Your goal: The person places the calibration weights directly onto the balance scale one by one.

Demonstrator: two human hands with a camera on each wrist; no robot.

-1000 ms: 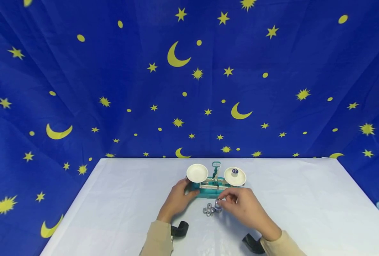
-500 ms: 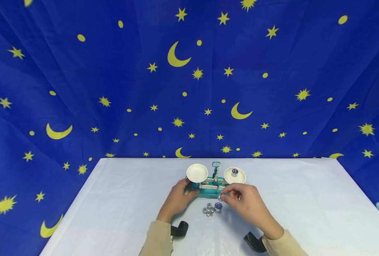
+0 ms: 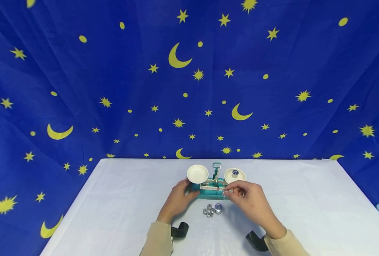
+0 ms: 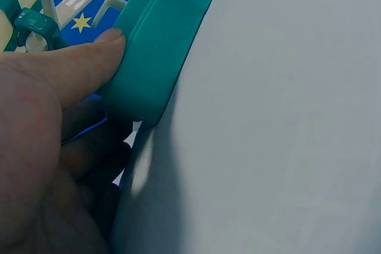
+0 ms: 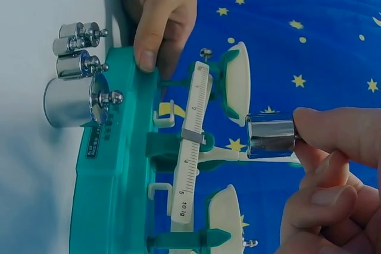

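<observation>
A teal balance scale with two white pans stands on the table. My left hand grips its left end, thumb on the base and the other fingers behind. My right hand pinches a shiny metal weight by its knob end, in front of the right side of the scale. One weight sits on the right pan; the left pan bears nothing. In the right wrist view, a ruled beam with a grey slider runs between the pans.
Before the scale, several small metal weights stand clustered beside a larger weight. Black curved pieces sit at both wrists. A blue cloth with yellow stars and moons hangs behind the white table.
My right hand has lifted the small weight from above the larger weight and carried it up and right, toward the right pan. The left hand keeps its place on the scale.
</observation>
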